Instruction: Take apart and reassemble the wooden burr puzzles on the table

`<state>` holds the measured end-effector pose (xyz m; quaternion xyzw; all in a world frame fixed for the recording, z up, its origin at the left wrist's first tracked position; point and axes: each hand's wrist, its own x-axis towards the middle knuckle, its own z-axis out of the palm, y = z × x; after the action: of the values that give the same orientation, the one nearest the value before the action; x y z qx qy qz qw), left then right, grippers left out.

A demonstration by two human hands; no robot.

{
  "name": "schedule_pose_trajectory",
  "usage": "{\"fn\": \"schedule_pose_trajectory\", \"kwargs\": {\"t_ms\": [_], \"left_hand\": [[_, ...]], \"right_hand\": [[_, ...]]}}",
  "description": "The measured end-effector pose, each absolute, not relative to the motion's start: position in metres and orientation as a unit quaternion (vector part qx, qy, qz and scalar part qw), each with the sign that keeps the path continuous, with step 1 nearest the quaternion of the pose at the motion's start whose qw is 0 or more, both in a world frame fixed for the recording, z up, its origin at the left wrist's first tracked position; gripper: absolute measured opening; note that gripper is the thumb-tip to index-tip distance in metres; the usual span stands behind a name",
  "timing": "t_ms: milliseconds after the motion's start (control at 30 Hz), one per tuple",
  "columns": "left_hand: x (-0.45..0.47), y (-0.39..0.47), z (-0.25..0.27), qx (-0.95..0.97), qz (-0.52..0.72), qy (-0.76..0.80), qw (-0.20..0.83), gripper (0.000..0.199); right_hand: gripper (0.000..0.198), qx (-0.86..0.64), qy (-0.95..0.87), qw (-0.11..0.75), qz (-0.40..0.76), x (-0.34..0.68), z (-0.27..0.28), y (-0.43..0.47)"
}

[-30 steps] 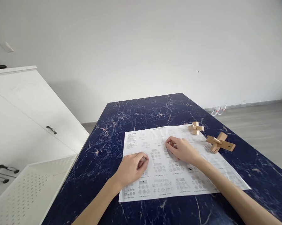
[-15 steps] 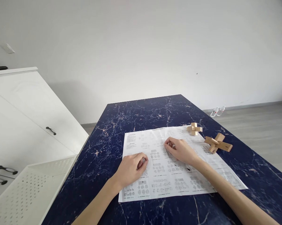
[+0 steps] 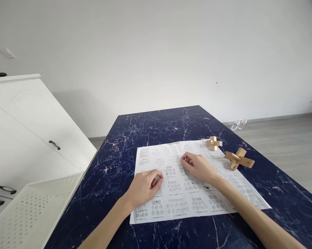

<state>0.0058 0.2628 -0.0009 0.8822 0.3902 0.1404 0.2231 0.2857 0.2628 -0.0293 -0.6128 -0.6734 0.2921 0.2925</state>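
A large printed instruction sheet (image 3: pixel 176 188), covered in rows of small diagrams, lies on the dark blue marbled table (image 3: pixel 156 129). My left hand (image 3: pixel 145 186) rests on its left part, fingers curled in and thumb close to the index finger, holding nothing that I can see. Near the sheet's middle lies my right hand (image 3: pixel 198 166), also loosely closed with no object showing in it. Beyond and right of this hand, a small wooden burr puzzle (image 3: pixel 213 143) sits on the sheet's far right corner. A larger wooden cross-shaped puzzle (image 3: pixel 239 159) stands at the sheet's right edge.
To the left are a white cabinet (image 3: pixel 41 121) with black handles and a white perforated surface (image 3: pixel 28 211) beside the table. Two clear plastic bottles (image 3: pixel 239 124) are on the grey floor at the right. A pale wall (image 3: pixel 156 58) rises behind the table.
The whole view has shifted very slightly. Both hands, the sheet and the wooden puzzles keep their places relative to each other.
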Motion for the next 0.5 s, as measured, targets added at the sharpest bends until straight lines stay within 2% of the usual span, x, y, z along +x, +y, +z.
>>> {"fn": "schedule_pose_trajectory", "kwargs": {"t_ms": [267,500], "left_hand": [[0.005,0.263,-0.001,0.887,0.139,0.387,0.213,0.018],[0.005,0.262,0.000,0.888,0.139,0.384,0.211,0.016]], "right_hand": [[0.026,-0.620,-0.667,0.335,0.243,0.283,-0.033,0.263],[0.030,-0.653,-0.630,0.405,0.112,0.287,-0.043,0.267]]}}
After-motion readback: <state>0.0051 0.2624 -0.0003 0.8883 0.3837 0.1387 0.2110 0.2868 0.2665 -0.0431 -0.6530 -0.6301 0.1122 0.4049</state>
